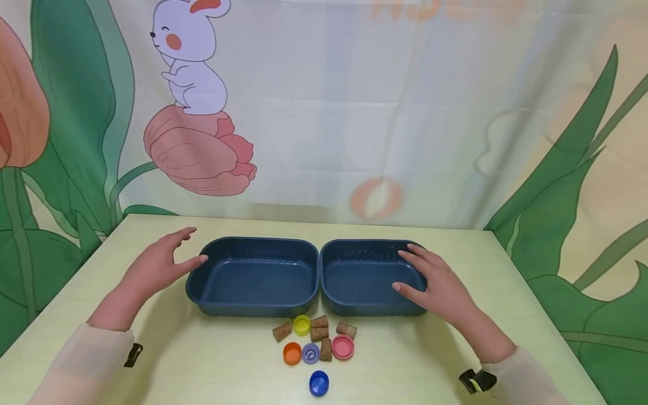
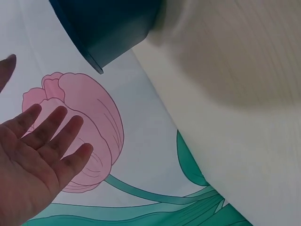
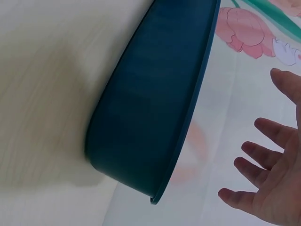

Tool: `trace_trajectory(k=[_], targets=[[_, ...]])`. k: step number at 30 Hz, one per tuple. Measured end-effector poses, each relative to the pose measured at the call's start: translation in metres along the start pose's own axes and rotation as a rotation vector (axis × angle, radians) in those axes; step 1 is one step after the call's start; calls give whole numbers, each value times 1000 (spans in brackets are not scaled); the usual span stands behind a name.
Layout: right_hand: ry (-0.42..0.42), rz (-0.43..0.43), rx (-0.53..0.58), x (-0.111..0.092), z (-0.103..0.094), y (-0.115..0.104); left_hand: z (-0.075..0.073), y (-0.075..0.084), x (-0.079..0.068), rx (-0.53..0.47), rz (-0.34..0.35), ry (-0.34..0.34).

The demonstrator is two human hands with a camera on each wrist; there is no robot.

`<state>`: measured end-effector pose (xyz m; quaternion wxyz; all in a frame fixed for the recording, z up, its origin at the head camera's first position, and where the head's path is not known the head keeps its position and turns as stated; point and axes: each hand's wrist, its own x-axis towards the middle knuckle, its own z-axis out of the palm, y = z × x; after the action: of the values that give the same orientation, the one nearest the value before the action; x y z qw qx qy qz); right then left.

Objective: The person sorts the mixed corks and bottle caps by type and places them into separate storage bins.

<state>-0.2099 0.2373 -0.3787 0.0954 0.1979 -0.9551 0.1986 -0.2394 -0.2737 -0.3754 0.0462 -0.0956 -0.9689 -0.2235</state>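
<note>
The left hand (image 1: 157,267) is held with fingers and thumb apart at the outer end of the larger dark blue tray (image 1: 258,287), which lies to that hand's right; in the left wrist view, a gap is seen between fingers and tray. The right hand (image 1: 442,284) is likewise held with fingers and thumb spread, at the outer end of the smaller dark blue tray (image 1: 364,284), which is set mostly to that hand's left, and its fingers are seen clear of the tray in the right wrist view. The trays are placed side by side between the hands. Between the two hands, and nearer the body than either, five corks (image 1: 326,350) are scattered among a yellow cap (image 1: 302,325), an orange cap (image 1: 292,353), a purple cap (image 1: 311,353) and a pink cap (image 1: 343,347); a blue cap (image 1: 319,383) is set apart, nearest the body. Beyond both hands, a printed curtain (image 1: 314,140) is hung behind the pale table (image 1: 212,360).
</note>
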Motion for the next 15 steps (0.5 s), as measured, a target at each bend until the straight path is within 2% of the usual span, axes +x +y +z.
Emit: trace_trajectory(k=[8,15], targets=[[33,-6,78,-11,-1,-13,-5,-7,1,-52,-27,29],[89,-19,103,-20,0,-26,-7,-9,0,-72,-74,8]])
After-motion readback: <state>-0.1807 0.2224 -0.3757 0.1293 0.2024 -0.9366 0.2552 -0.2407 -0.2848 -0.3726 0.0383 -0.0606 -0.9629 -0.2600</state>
